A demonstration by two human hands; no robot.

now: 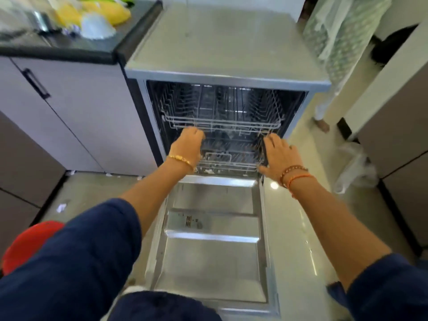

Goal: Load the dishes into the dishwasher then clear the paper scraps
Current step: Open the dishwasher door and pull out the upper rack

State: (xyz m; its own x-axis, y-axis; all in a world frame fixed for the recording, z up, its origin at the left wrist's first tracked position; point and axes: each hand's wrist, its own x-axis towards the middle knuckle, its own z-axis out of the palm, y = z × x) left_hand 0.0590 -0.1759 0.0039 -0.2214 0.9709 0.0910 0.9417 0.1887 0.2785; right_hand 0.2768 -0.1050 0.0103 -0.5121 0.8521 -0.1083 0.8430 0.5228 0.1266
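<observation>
Both hands (188, 144) at upper rack (222, 123)

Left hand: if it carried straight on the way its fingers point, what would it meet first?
Probably the front rail of the upper rack; the left hand reaches forward with its fingertips at or just under that rail, though depth is unclear.

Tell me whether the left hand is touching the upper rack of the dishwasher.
Touching. In the head view the left hand reaches into the open dishwasher, and its fingers meet the front rail of the upper rack, with no gap showing.
</observation>
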